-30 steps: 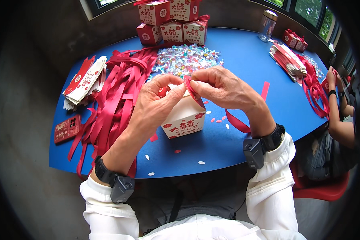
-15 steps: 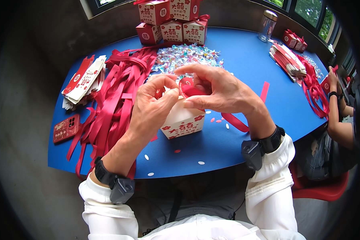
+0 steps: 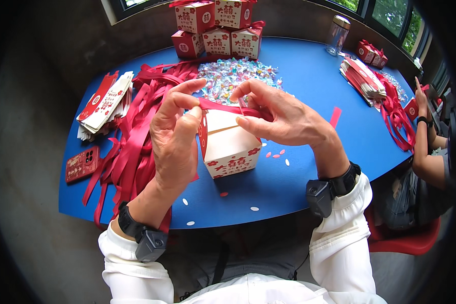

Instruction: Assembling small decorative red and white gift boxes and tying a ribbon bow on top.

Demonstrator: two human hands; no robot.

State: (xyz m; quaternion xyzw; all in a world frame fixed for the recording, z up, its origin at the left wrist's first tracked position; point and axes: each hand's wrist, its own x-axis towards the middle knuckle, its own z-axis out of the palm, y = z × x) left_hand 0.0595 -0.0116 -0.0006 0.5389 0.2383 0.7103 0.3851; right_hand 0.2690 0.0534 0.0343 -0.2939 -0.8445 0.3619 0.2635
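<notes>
We pinch a flat crimson fabric ribbon [image 3: 219,106] in our left hand [image 3: 175,129], thumb against fingers; our right hand [image 3: 289,114] curls around it, thumb and forefinger parted, grip unclear to us. The ribbon's long axis runs left to right between our fingertips, dipping rightward. Below our fingers, a white cardboard box [image 3: 233,144] stands upright, red-printed face toward us.

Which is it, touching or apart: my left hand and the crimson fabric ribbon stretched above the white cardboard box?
Touching: the head view shows your left hand pinching the ribbon, which runs straight into its grip.
</notes>
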